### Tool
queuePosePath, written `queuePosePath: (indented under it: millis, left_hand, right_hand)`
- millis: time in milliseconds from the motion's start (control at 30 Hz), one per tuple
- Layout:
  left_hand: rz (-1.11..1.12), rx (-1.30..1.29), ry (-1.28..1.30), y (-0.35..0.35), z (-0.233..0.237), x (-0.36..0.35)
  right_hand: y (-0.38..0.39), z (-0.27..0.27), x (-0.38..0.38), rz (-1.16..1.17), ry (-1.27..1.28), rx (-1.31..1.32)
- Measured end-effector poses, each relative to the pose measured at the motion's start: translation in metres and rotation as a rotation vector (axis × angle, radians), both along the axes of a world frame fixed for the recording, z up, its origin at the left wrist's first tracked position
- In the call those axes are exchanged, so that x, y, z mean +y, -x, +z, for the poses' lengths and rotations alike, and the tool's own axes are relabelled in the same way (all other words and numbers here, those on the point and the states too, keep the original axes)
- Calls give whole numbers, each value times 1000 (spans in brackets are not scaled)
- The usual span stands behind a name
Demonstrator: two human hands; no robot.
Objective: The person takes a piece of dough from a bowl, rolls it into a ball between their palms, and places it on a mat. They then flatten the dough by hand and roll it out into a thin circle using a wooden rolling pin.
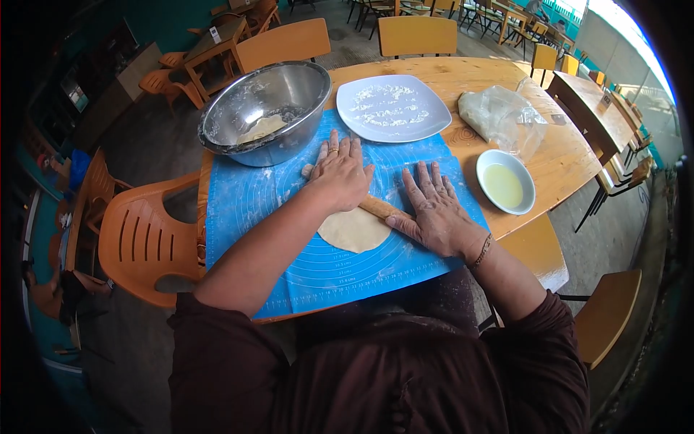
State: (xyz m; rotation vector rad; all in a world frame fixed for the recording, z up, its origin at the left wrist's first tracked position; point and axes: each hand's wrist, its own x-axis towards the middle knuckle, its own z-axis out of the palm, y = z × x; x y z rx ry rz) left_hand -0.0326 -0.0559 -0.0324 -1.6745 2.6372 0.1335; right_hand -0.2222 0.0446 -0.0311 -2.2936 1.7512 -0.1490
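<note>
A flattened round of dough (354, 233) lies on a blue baking mat (325, 278) printed with circles and rulers. Across its far edge rests a wooden rolling pin (376, 207), set at a slant. My left hand (340, 172) lies over the pin's left part, fingers stretched forward, and hides much of it. At the pin's right end is my right hand (442, 217), palm down with fingers spread and the thumb against the wood. Both hands are dusted with flour.
Behind the mat stand a steel bowl (278, 148) with dough (262, 128) inside and a floured white plate (394, 108). To the right are a plastic bag (499, 116) of white powder and a small bowl (506, 186) of yellowish liquid. Chairs (148, 239) surround the wooden table (463, 72).
</note>
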Motion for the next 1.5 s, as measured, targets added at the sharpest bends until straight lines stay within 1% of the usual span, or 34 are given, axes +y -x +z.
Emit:
queuePosePath:
  millis: [133,200,233,267,300,333,367,400,433,467,500,533,600,633,667,733,767,833,867,933,967,1000,1067,1133,1167,1200,1267,1333,1400,1467,1500]
  left_hand:
    - [5,81,-20,2,1,1]
    - [-7,167,107,3,-7,0]
    - [-7,168,109,2,-10,-2]
    - [-25,228,131,2,-10,-3]
    - [-43,287,154,2,-10,-3]
    - [-43,285,159,0,-15,-5]
    - [-88,384,266,-2,-19,-7]
    - [-134,484,375,-4,-22,-9]
    - [-135,486,382,-8,-26,-11]
    - [-211,623,480,-12,-24,-7]
    - [-287,761,577,-16,-22,-3]
    - [-289,762,580,-21,-21,1]
    - [-328,785,674,-33,1,21]
    - [-298,782,620,-40,6,32]
    - [-301,783,620,-47,4,41]
    - [-160,758,485,-62,-4,58]
    - [-159,755,485,-71,-9,64]
    - [-166,626,308,-86,-21,76]
    - [-161,624,310,-88,-26,87]
    - [-140,272,324,-90,-34,104]
    - [-107,228,94,-93,-24,109]
    - [-102,229,91,-93,-20,114]
    - [-126,161,58,-94,-18,123]
    - [-129,120,55,-95,-18,125]
    - [-140,75,51,-94,-17,124]
    - [-144,74,51,-93,-18,120]
    - [-161,337,130,-92,-20,105]
    - [-112,442,132,-76,1,85]
    - [-94,428,115,-55,7,60]
    - [-88,413,102,-35,12,42]
    - [-48,275,27,-25,14,36]
  right_hand:
    - [1,4,-3,13,-8,27]
    - [3,1,-5,18,-1,15]
    - [5,-2,-6,21,5,3]
    - [7,-4,-8,22,8,4]
    - [9,-5,-10,35,43,-32]
    - [11,-7,-11,48,80,-68]
    - [14,-8,-13,51,88,-67]
    - [17,-9,-16,70,109,-128]
    - [19,-10,-17,87,128,-190]
    - [19,-11,-16,87,134,-187]
    - [18,-14,-12,113,220,-215]
    - [17,-15,-9,140,305,-242]
    - [10,-12,-1,117,338,-230]
    - [7,-9,2,93,370,-219]
    - [4,-7,4,90,372,-219]
    - [0,-3,7,78,401,-151]
    - [1,1,7,79,400,-154]
    - [6,11,5,73,123,-174]
    - [12,12,5,79,122,-175]
    - [27,14,4,54,-16,-409]
    - [31,20,6,33,-93,-509]
    - [36,24,9,36,-98,-507]
    - [42,31,13,-56,-195,-896]
    - [44,40,15,-76,-176,-923]
    - [46,45,18,-52,-183,-889]
    - [48,47,19,-31,-193,-856]
    - [46,43,19,-49,-162,-845]
    - [42,39,18,-60,-134,-829]
    - [39,40,16,-160,-144,-780]
    - [39,38,18,-164,-114,-792]
    - [40,37,20,-171,-90,-807]
